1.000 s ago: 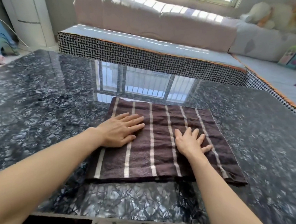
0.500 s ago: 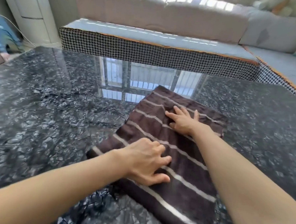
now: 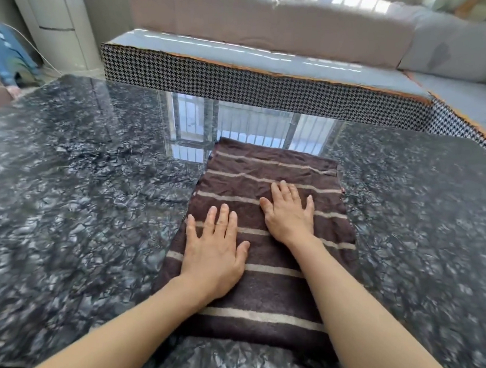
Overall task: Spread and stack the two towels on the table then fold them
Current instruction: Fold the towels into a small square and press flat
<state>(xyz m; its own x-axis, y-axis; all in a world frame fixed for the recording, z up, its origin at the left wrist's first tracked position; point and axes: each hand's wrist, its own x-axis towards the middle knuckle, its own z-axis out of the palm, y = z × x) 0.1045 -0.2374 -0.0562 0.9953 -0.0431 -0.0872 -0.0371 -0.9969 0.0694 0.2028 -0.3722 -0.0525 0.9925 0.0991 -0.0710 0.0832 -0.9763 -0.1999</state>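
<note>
A dark brown towel with thin cream stripes lies folded flat on the glossy black marbled table, its long side running away from me and its stripes crosswise. It looks thick, several layers deep; I cannot tell one towel from the other. My left hand presses flat on its left middle, fingers straight and spread. My right hand lies flat a little farther away, right of centre, fingers straight.
Beyond the table's far edge stands a sofa with houndstooth trim and pale back cushions. A white column and blue cloth are at the far left. Bare tabletop extends left and right of the towel.
The folded towel has been turned about a quarter turn, so its stripes now run crosswise. Both hands have moved to lie flat side by side on it.
</note>
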